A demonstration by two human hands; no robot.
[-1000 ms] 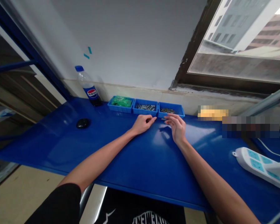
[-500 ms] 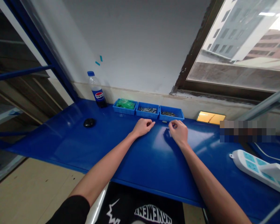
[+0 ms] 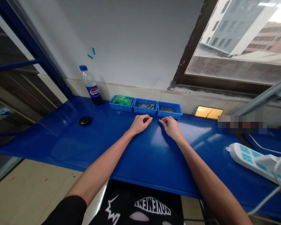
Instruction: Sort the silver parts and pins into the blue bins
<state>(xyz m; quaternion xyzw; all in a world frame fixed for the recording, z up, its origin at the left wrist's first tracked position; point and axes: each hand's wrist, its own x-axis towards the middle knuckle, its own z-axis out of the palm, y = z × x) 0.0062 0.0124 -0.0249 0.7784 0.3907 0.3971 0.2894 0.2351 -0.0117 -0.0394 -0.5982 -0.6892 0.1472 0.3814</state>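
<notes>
Basically you're at the very start, judging by the layout: nothing assembled sits on the tabletop (image 3: 140, 156), and no finished piece shows anywhere. Your left hand (image 3: 139, 123) rests on the tabletop just in front of the middle bin (image 3: 145, 107), fingers curled in toward the thumb, pinching something tiny; too small to say what, maybe one of the grey parts. Your right hand (image 3: 171, 126) sits just beside it, in front of the right bin (image 3: 170, 110), index finger and thumb drawn to a point, pressed together at the tips, possibly on a small dark piece, can't confirm. The two hands are near each other but not touching.

Stock is all still in the bins along the wall: green parts in the left bin (image 3: 121, 102), grey metal pieces in the middle, dark small pieces in the right. All three look well filled.

So done, at most: one piece picked per hand. Left: joining them, if that's the job, and the rest of the stock.

Off to the side: a cola bottle (image 3: 91, 85), a black mouse (image 3: 85, 120), a phone (image 3: 208, 112) and a power strip (image 3: 255, 161).
</notes>
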